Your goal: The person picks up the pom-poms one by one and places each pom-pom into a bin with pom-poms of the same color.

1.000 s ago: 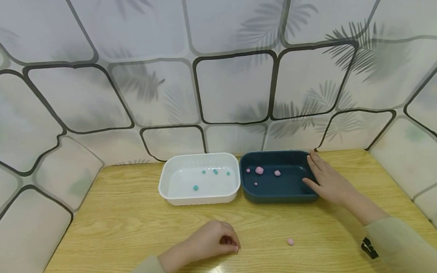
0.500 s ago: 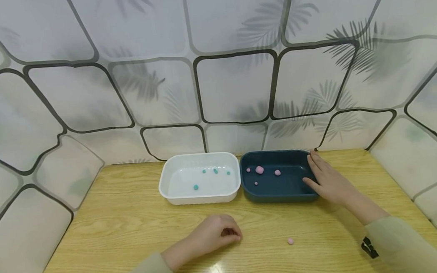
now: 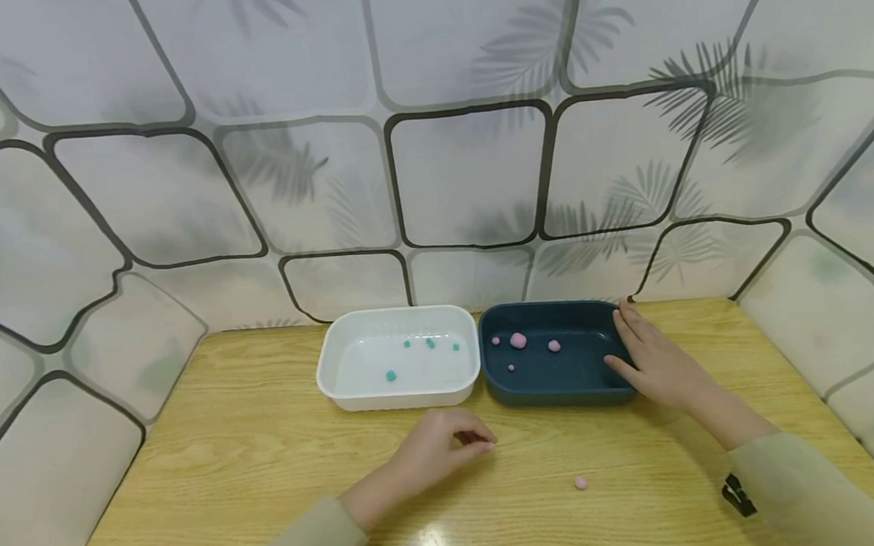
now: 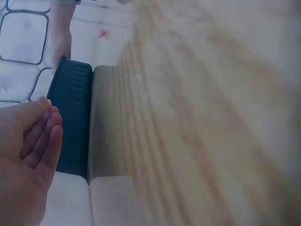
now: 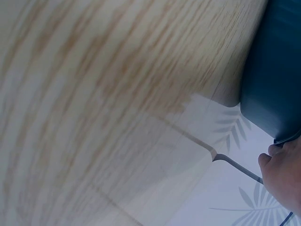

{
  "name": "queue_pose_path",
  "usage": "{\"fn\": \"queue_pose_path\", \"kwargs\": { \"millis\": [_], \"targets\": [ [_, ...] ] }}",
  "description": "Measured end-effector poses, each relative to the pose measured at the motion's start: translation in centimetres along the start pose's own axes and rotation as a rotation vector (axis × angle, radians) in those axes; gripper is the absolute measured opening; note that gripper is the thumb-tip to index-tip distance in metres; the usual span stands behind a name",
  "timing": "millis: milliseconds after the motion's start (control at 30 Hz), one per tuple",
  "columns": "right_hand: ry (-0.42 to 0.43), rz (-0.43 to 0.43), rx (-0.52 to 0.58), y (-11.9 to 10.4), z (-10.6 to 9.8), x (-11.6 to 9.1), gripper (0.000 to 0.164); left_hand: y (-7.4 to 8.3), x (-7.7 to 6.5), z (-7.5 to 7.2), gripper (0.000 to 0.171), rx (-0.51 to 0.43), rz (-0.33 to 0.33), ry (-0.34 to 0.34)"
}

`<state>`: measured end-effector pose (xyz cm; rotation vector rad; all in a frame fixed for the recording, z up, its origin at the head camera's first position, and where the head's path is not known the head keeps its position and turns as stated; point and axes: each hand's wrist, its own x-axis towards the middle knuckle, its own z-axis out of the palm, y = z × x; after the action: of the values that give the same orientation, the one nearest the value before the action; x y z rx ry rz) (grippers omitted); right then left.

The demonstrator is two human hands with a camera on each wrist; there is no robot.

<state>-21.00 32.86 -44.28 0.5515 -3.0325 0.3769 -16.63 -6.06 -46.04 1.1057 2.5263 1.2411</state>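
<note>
My left hand (image 3: pixel 440 452) hovers over the table in front of the two trays, thumb and index fingertips brought together. In the left wrist view the same hand (image 4: pixel 30 141) overlaps the blue tray; I cannot tell whether something tiny sits between its fingertips. My right hand (image 3: pixel 660 359) rests on the right end of the dark blue tray (image 3: pixel 565 398), fingers extended along the rim and thumb apart. Several pink balls lie in that tray, the biggest a pink ball (image 3: pixel 518 341) toward its left. Another pink ball (image 3: pixel 581 483) lies on the table nearer to me.
A white tray (image 3: pixel 403 399) stands against the blue tray's left side, with several small teal balls, one teal ball (image 3: pixel 391 376) near its front. Both sit on a wooden table (image 3: pixel 215 453) at the foot of a patterned backdrop (image 3: pixel 469 179).
My left hand has moved forward and slightly right, toward the trays, with its fingertips still together. The right hand, the trays and the balls have stayed put.
</note>
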Motion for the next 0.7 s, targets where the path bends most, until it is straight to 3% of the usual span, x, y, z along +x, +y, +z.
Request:
{"fn": "queue_pose_path", "kwargs": {
  "millis": [167, 400, 700],
  "targets": [
    [-0.025, 0.012, 0.003, 0.2, 0.1, 0.1, 0.087, 0.3, 0.8, -0.1, 0.009, -0.047, -0.013, 0.055],
    [-0.032, 0.012, 0.008, 0.1, 0.1, 0.1, 0.087, 1.0, 1.8, -0.5, 0.011, -0.091, -0.047, 0.081],
    [-0.034, 0.015, 0.005, 0.1, 0.1, 0.1, 0.087, 1.7, 3.6, -1.2, 0.011, -0.113, -0.003, 0.121]
  ]
}}
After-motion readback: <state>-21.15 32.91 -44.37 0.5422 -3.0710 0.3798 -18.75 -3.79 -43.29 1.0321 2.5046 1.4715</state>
